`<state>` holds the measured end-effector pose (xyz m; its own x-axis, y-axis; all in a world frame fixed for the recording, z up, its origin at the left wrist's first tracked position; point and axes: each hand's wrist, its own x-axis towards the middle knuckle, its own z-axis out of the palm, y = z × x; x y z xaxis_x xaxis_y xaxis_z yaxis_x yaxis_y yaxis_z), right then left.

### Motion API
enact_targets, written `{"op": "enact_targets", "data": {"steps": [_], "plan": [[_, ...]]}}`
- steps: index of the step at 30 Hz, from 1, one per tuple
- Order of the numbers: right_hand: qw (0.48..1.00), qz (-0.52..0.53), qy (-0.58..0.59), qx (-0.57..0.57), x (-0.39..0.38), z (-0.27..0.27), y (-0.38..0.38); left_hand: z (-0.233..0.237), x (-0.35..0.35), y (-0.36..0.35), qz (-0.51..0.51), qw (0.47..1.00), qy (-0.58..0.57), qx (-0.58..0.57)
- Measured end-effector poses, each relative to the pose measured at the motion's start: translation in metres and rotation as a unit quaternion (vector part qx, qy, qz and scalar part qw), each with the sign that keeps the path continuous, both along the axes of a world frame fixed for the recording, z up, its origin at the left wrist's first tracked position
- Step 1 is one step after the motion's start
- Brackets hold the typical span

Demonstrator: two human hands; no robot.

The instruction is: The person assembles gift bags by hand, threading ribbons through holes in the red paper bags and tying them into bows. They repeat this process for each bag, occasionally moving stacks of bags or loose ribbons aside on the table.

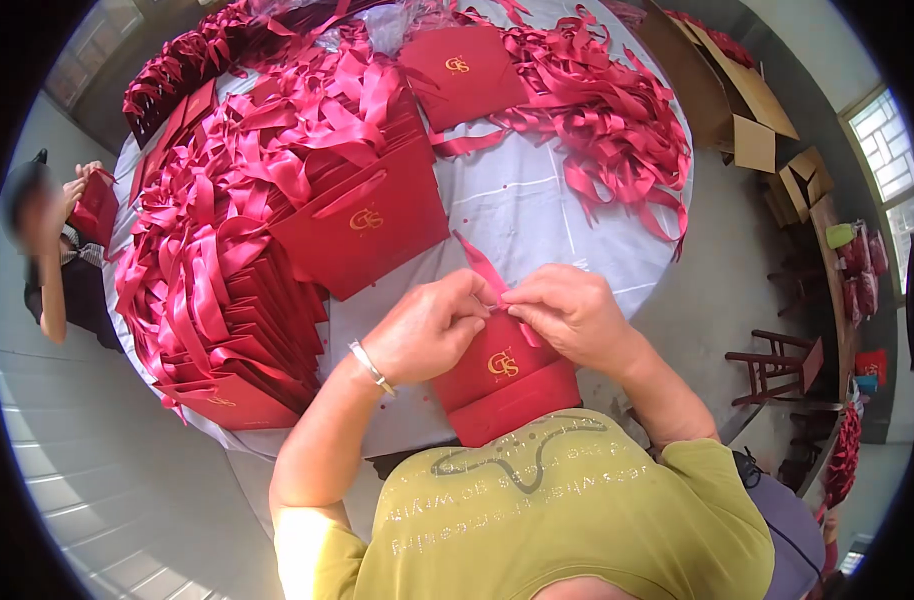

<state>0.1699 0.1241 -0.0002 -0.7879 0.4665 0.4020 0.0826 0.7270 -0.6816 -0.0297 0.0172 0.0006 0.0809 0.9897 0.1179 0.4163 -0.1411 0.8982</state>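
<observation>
A red paper bag (502,385) with gold lettering rests at the table's near edge, against my body. Both hands meet at its top edge. My left hand (432,325), with a bangle on the wrist, pinches the pink ribbon (485,262) there. From the other side, my right hand (567,312) has its thumb and fingertips closed on the same ribbon, close to the left fingertips. One ribbon end sticks up beyond the hands and another hangs over the bag's front. The ribbon's exact shape between the fingertips is partly hidden.
Rows of red bags (362,215) with ribbons fill the table's left side. A single bag (462,75) and a ribbon pile (617,120) lie at the far side. Another person (62,245) holds a bag at the left. Cardboard boxes (752,140) and a stool (772,365) stand right.
</observation>
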Motion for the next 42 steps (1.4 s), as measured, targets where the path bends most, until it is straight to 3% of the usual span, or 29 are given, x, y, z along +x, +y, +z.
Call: {"op": "enact_targets", "data": {"steps": [7, 8, 10, 14, 16, 19, 26, 31, 42], "plan": [[0.998, -0.036, -0.001, -0.047, 0.018, 0.004, 0.004, 0.029, -0.01, 0.001, -0.055, 0.982, 0.031, -0.177], [0.997, -0.05, -0.017, -0.056, 0.021, 0.006, 0.004, 0.024, -0.011, 0.0, -0.051, 0.982, 0.027, -0.177], [0.995, -0.061, -0.033, -0.065, 0.026, 0.005, 0.004, 0.008, -0.013, -0.001, -0.064, 0.982, -0.102, -0.146], [0.99, -0.082, -0.032, -0.112, 0.029, 0.007, 0.001, -0.007, -0.01, 0.001, -0.073, 0.984, -0.097, -0.13], [0.984, -0.102, -0.047, -0.141, 0.027, 0.009, -0.001, 0.008, -0.006, 0.003, -0.076, 0.948, -0.093, -0.295], [0.99, -0.12, 0.079, -0.005, 0.024, 0.015, 0.001, 0.007, -0.007, 0.004, -0.077, 0.937, -0.117, -0.319], [0.993, -0.017, 0.072, 0.092, 0.01, 0.028, -0.026, 0.005, -0.009, 0.004, -0.072, 0.929, -0.131, -0.338], [0.996, 0.001, 0.053, 0.078, 0.004, 0.015, -0.03, 0.004, -0.012, 0.005, -0.089, 0.929, -0.1, -0.344], [0.991, 0.028, 0.018, 0.132, 0.001, 0.009, -0.033, 0.0, -0.011, 0.004, -0.09, 0.93, -0.151, -0.323]]}}
